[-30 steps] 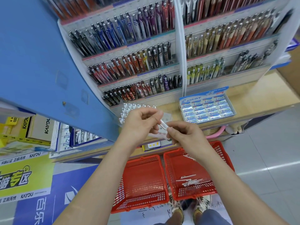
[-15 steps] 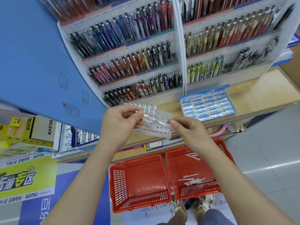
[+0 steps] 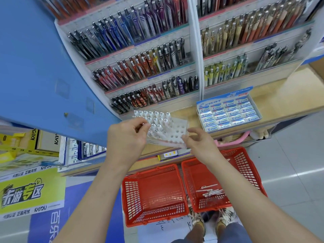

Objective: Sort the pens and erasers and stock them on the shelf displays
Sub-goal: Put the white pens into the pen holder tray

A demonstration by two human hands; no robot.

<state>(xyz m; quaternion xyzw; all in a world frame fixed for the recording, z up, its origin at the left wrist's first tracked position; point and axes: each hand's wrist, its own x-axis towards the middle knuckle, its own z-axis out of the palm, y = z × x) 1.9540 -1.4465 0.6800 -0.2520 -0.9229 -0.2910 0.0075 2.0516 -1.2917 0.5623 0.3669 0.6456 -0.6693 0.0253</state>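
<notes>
Left hand (image 3: pixel 128 137) is in a narrow grip, fingertips pinching a white pen (image 3: pixel 152 128) over the perforated rack (image 3: pixel 177 132). It looks set to go into a hole, and a pinch near the top gives the best aim. Right hand (image 3: pixel 199 144) hovers at the rack's near corner, grip wide, holding nothing. I can't tell if it touches the rack, but it's placed to steady it. The rack sits on the wooden shelf (image 3: pixel 280 92), far rows filled with white pens, near-right holes bare. Near it, the eraser box (image 3: pixel 228 112) is packed full. Down on the floor, the left basket (image 3: pixel 133 190) shows nothing inside, while the right basket (image 3: pixel 245 165) holds a few loose pens (image 3: pixel 210 192), likely next in line
</notes>
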